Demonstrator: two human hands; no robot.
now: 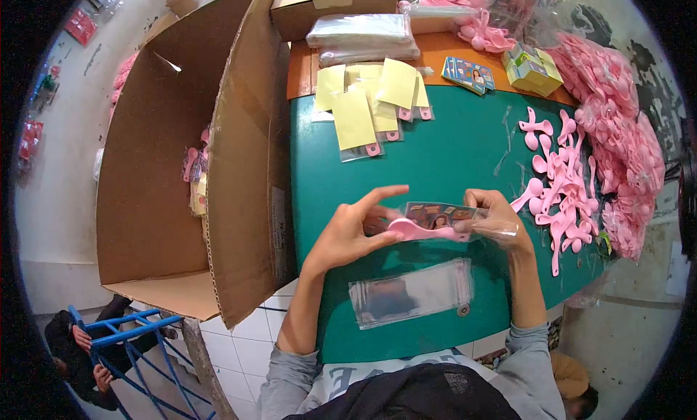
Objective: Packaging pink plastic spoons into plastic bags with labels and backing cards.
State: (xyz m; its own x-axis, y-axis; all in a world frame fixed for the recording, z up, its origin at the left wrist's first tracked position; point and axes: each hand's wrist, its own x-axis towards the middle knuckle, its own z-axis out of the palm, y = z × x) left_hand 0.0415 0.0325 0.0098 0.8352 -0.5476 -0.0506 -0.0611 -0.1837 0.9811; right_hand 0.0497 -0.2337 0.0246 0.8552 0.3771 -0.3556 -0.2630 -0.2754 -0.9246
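Observation:
Above the near half of the green table, my left hand point(352, 231) pinches the bowl end of a pink spoon point(428, 232) with its thumb, the index finger stretched out over it. Behind the spoon is a printed card point(439, 215) with a small picture on it. My right hand point(499, 220) is closed on a clear plastic bag point(506, 230) at the spoon's handle end. Whether spoon and card are inside the bag I cannot tell. Just below my hands, flat clear bags point(414, 293) lie on the table.
Loose pink spoons point(563, 195) lie at right beside bulging bags of spoons point(606, 115). Farther back are filled packets with yellow cards point(356, 119), printed cards point(468, 75), a card stack point(534, 68) and clear bags point(359, 31). A tall cardboard box point(247, 144) borders the table's left.

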